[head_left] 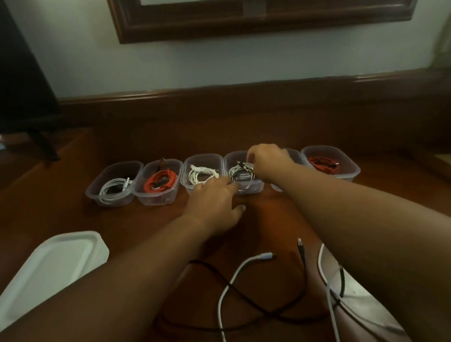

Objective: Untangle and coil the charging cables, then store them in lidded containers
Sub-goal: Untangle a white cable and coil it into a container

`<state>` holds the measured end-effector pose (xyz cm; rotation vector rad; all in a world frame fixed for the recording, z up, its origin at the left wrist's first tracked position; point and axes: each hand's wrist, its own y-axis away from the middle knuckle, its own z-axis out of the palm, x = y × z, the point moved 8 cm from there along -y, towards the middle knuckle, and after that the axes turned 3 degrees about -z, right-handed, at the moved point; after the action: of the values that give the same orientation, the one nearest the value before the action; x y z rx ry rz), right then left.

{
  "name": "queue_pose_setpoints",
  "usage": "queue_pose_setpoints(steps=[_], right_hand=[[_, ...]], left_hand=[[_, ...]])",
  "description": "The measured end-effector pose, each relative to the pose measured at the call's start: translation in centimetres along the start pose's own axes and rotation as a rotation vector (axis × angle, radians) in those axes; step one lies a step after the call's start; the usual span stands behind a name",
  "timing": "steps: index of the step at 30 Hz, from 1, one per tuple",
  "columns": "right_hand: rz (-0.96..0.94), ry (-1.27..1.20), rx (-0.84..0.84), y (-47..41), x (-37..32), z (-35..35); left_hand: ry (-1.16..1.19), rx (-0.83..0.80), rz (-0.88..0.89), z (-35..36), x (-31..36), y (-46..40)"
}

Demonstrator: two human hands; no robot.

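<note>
Pressing a grey-and-white coil (241, 173) down into the fourth clear tub (255, 186), the right hand (268, 161) pinches its top loops in a narrow grip while the left hand (214, 203), fingers loosely spread and holding nothing, steadies the tub's near wall. Released too soon, the springy coil would likely pop back over the rim, or the light tub could skid on the tabletop (136, 226). Along the row, the tubs hold a white coil (113, 189), a red coil (161, 182), a white coil (202, 175) and, far right, a red one (322, 164); none is lidded. A black cable (300, 289) and a white cable (232, 274) lie loose nearby, beside a white lid (47, 268).
</note>
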<state>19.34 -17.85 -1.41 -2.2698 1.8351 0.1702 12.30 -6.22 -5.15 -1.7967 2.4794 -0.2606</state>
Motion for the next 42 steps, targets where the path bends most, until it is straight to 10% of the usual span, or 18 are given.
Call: queue_pose_setpoints(steps=[7, 20, 34, 42], right_hand=[[-0.135, -0.132, -0.053, 9.0, -1.8, -0.2], [-0.146, -0.080, -0.293, 26.3, -3.0, 3.5], [-0.276, 0.022, -0.332, 31.7, -3.9, 3.4], [-0.086, -0.255, 0.042, 29.1, -0.8, -0.6]], left_hand=[[0.148, -0.296, -0.019, 3.1, 1.0, 6.7], [0.128, -0.232, -0.103, 1.0, 2.5, 12.9], [0.859, 0.553, -0.402, -12.4, 0.9, 10.8], [0.927, 0.309, -0.489, -11.3, -0.3, 8.9]])
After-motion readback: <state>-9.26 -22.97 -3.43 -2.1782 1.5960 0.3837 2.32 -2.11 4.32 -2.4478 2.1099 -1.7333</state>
